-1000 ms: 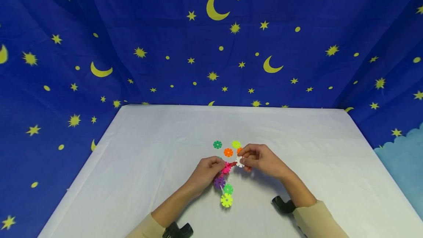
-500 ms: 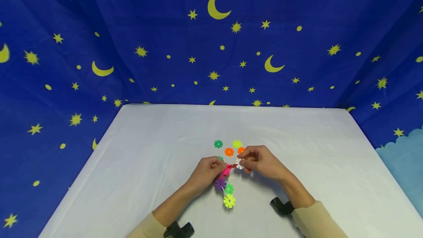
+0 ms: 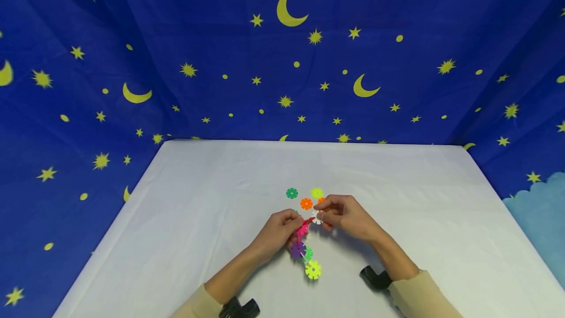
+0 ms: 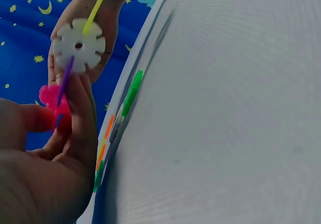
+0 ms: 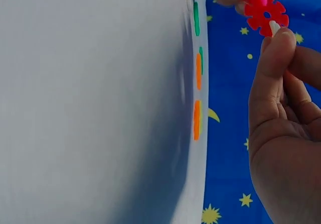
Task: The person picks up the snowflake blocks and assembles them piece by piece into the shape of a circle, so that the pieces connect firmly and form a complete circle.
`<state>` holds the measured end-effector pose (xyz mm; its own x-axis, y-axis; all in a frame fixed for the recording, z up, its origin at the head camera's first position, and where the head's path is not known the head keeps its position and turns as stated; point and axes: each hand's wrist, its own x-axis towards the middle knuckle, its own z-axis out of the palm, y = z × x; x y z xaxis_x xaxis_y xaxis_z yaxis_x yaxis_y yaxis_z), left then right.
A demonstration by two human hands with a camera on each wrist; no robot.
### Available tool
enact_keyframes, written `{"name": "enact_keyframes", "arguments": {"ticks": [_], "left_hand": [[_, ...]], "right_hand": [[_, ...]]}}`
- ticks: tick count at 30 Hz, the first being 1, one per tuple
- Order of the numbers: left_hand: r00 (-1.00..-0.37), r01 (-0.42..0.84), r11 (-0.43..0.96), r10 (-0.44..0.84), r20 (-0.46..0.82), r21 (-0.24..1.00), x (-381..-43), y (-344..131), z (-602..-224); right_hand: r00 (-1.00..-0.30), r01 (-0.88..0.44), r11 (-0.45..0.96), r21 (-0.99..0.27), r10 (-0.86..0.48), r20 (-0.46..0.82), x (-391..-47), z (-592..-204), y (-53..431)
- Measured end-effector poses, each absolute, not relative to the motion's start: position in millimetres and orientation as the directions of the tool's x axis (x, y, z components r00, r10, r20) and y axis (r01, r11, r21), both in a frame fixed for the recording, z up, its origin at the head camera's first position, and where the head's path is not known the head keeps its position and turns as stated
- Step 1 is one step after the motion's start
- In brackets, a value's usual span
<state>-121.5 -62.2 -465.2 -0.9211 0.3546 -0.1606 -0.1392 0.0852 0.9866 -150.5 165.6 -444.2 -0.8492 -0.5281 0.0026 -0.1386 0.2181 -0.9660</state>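
My left hand [image 3: 275, 232] pinches a chain of notched plastic discs near its upper end. A red disc [image 5: 267, 16] tops the chain, followed by a pink disc [image 3: 302, 228], a purple disc [image 3: 298, 250], a white disc [image 4: 77, 45] seen face-on in the left wrist view, and a yellow disc [image 3: 313, 270] hanging lowest. Between thumb and fingers, my right hand [image 3: 346, 215] pinches another white disc [image 3: 317, 218]. Its edge meets the red disc's rim in the right wrist view; whether the slots interlock I cannot tell. My fingers hide part of both discs.
Loose discs lie on the white-covered table [image 3: 212, 185]: a dark green disc [image 3: 292, 193], a yellow-green disc [image 3: 317, 193], orange discs [image 3: 306, 203], and a light green disc [image 3: 308, 253] beside the chain. A starry blue cloth [image 3: 247, 53] hangs behind the table.
The white disc in my right hand has shifted slightly left, closer against the red disc. The chain's lower end, with the purple and yellow discs, has swung a little right.
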Motion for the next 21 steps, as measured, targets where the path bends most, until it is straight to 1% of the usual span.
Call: {"name": "enact_keyframes", "arguments": {"ticks": [5,10,13,17,21], "left_hand": [[-0.895,-0.234,-0.004,0.391,-0.214,0.972,-121,-60,-464],[-0.894,-0.253,-0.026,0.389,-0.223,0.967,-122,-59,-464],[-0.900,-0.238,-0.017,0.379,-0.214,0.971,-121,-58,-463],[-0.902,-0.223,-0.042,0.389,-0.190,0.974,-121,-58,-463],[-0.905,-0.219,-0.051,0.384,-0.184,0.974,-122,-59,-463]], "right_hand": [[-0.870,-0.205,0.248,-0.947,-0.490,0.060,-150,-447,159],[-0.898,-0.234,0.288,-0.929,-0.430,0.093,-148,-445,154],[-0.899,-0.223,0.274,-0.935,-0.428,0.089,-146,-444,152],[-0.899,-0.165,0.255,-0.953,-0.436,0.038,-146,-446,150],[-0.905,-0.127,0.274,-0.953,-0.425,-0.002,-147,-446,147]]}}
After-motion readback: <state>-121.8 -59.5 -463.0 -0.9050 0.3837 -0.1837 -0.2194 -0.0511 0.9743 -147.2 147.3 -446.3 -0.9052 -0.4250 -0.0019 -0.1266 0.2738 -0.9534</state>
